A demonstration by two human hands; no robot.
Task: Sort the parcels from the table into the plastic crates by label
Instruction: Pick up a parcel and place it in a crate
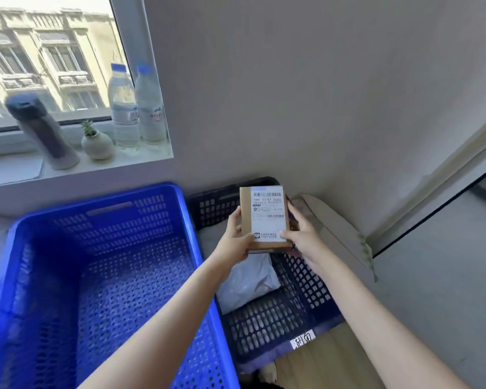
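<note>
While both hands grip a labelled cardboard parcel (265,219), left hand (236,242), right hand (302,237), above dark crate (292,327); blue crate (96,276) beside

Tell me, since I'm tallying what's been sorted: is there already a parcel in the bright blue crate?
No, the bright blue crate shows only bare perforated floor, while a white bag lies in the dark crate beside it.

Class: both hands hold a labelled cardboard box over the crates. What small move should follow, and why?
Probably lower the cardboard box into the dark crate. The left hand and right hand hold it right above that crate, where a white mailer already lies.
</note>
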